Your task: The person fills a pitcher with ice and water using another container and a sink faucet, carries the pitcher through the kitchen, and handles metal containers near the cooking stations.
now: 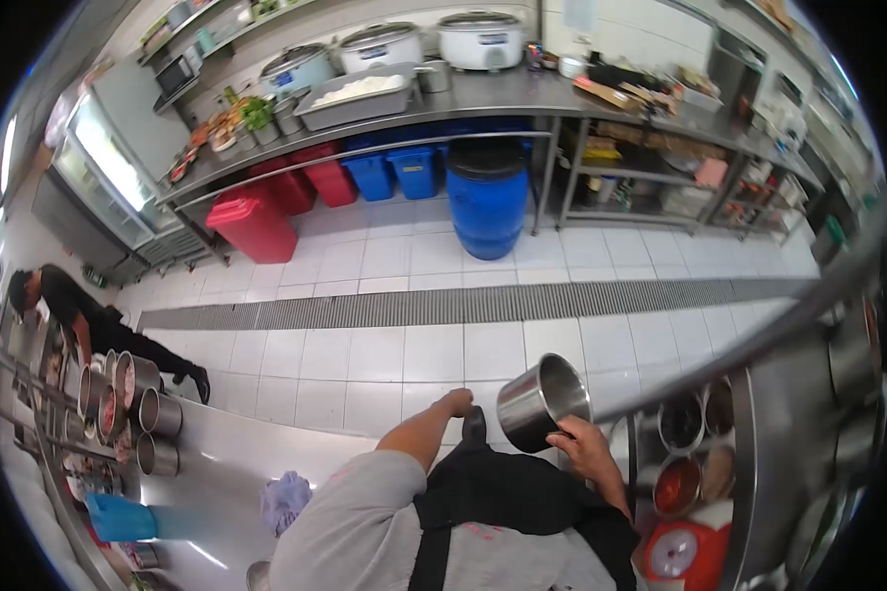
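Note:
My right hand grips a steel pot at its rim. The pot is tilted, its mouth turned up and to the right, and it hangs above the tiled floor. My left hand is held out in front of my body, a short way left of the pot and apart from it. Its fingers look curled in, and nothing shows in them. Below that hand a dark shoe is visible.
A steel counter on my left bears a blue pitcher, a purple cloth and several pots. On my right are food containers and a red scale. Ahead stands a blue barrel. A co-worker bends at far left.

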The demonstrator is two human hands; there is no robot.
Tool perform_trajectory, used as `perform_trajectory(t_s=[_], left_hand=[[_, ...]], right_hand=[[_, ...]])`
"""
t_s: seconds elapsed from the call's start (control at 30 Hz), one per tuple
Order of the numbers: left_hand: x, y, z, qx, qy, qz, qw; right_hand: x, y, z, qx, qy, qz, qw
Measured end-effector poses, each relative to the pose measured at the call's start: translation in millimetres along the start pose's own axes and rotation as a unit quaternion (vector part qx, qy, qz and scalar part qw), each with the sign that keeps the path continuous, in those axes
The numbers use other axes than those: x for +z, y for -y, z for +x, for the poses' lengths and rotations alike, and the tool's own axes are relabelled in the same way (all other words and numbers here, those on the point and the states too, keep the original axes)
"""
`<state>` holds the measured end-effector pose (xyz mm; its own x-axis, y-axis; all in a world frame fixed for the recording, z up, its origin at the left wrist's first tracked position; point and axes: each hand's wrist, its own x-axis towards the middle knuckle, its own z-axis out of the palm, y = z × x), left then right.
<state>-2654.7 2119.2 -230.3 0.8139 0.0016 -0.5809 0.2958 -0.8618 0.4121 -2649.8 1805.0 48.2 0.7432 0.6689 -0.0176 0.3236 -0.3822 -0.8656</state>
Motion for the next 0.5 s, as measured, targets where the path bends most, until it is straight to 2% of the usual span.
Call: perform_trajectory(t_s=[0.1, 0.2, 0.27, 0.3, 0.43, 0.5], left_hand=[[-21.5, 27.5, 43.5, 0.004, -0.072, -0.121, 0.990], [-62.0, 48.4, 44.7, 0.000, -0.100, -0.132, 0.986], [-83.9, 64.4, 44.9, -0.012, -0.129, -0.152, 0.980], [-91.3, 73.0, 45.1, -0.019, -0.141, -0.162, 0.976], [-97.9, 113.2, 54.7, -0.046, -0.117, -0.151, 0.981], [-111.4, 115.2, 53.8, -0.068, -0.035, -0.128, 0.989]], right_hand=[[-3.4, -13.8, 66.6, 0.021, -0.017, 0.001, 1.000], [-2.8, -54.5, 118.0, 0.061, -0.053, 0.026, 0.996], [-8.5, -74.1, 151.5, 0.076, -0.070, -0.010, 0.995], [-14.1, -77.8, 166.4, 0.090, -0.075, -0.071, 0.991], [-18.3, -131.4, 219.0, 0.128, -0.133, -0.046, 0.982], [-20.1, -187.2, 240.1, 0.139, -0.138, -0.022, 0.980]])
